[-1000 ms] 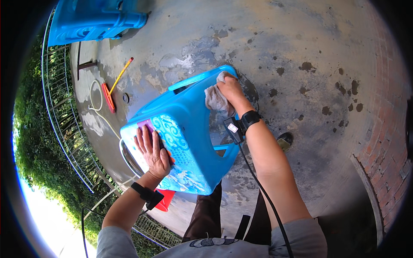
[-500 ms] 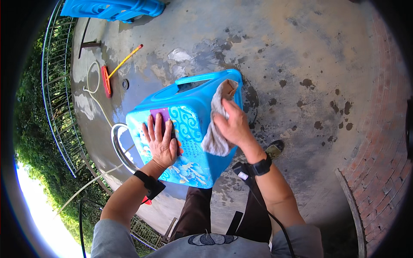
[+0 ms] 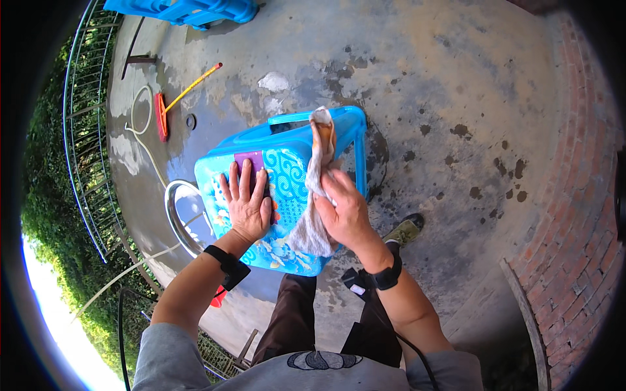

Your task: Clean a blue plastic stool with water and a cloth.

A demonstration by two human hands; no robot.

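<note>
A blue plastic stool (image 3: 285,171) with a patterned seat stands tipped in front of my legs. My left hand (image 3: 246,203) lies spread on the seat, over its purple and dark printed patch, and holds nothing. In my right hand (image 3: 343,210) is a greyish-white cloth (image 3: 315,228) with brown stains, gripped near its middle. The cloth hangs along the seat's right edge, its upper end reaching over the stool's side and its lower end lying on the seat's near right corner. The stool's legs are partly hidden behind the cloth.
A metal basin (image 3: 175,215) lies left of the stool. Farther left are a red squeegee with yellow handle (image 3: 162,117), a pale hose (image 3: 151,156) and a small dark ring (image 3: 191,121). Another blue plastic piece (image 3: 189,9) stands at the far left; a railing (image 3: 88,150) borders the left.
My right hand has moved slightly left and nearer to me with the cloth, from the stool's side onto the seat's right edge. My left hand stays spread on the seat.
</note>
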